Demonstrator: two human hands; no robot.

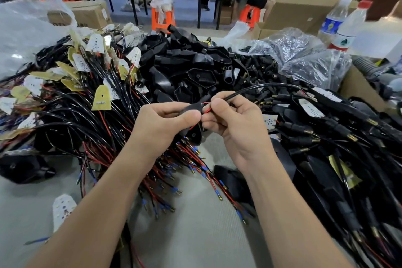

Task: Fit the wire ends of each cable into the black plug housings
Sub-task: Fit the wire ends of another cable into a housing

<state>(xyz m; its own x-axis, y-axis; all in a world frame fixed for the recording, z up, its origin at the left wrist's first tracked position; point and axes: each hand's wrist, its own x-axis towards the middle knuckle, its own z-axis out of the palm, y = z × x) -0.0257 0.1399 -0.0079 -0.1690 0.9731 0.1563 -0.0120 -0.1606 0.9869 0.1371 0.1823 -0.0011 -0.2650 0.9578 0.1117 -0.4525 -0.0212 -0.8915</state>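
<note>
Currently in hand: one black plug housing (191,108), gripped by the left hand (165,119) with the thumb on top and the fingers curled beneath. It is held above the grey table (195,235), near the middle of the view.

Right hand (237,122): fingers curled, pinching a black cable (261,87) about where its sheath ends. The cable arcs away to the right.

Red wire (207,111): thin, running from that pinch towards the housing. Its tip is hidden between the two thumbs, so whether it is seated cannot be told. No second conductor shows.

Stock nearby:
- Heap of empty plug housings (187,65), behind the hands.
- Tagged cables (91,93), to the left.
- Fan of red and blue pin-tipped wire ends (195,169), directly below the hands.

Risks, as judged:
- The red wire looks slack and bowed. A push from back on the sheath would probably buckle it rather than drive the pin home.
- The thumbs cover the opening, so the pin could enter the wrong channel unseen.
- Any other conductor could be left outside or trapped at the housing's edge.
- A hard push could twist the housing out of the left grip and drop it into the fan below.
- The loose ends underneath could snag whatever hangs down.
</note>
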